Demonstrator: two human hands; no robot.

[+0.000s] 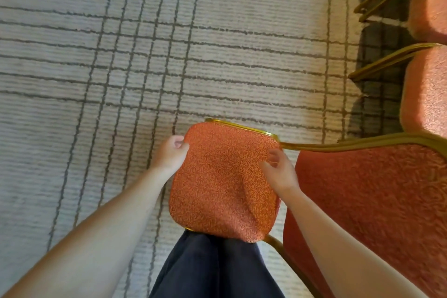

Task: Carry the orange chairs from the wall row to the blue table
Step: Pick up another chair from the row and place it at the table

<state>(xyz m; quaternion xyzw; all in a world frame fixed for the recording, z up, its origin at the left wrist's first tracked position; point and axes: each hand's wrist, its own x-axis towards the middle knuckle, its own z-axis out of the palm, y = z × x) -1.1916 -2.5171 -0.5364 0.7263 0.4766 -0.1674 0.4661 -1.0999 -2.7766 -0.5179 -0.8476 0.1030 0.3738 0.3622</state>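
Four orange chairs in view | held chair (pixel 225 181) above carpet (pixel 96 80), its near edge at dark trousers (pixel 212 271) | left hand (pixel 171 152) clamped on its left edge; right hand (pixel 278 169) curled round its right edge | nearest row chair (pixel 375 201) just beside its right edge, two more beyond | open carpet left and ahead of it

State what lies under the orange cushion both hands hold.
Around the cushion, lined carpet and dark trousers show; floor directly beneath and any chair legs are hidden.
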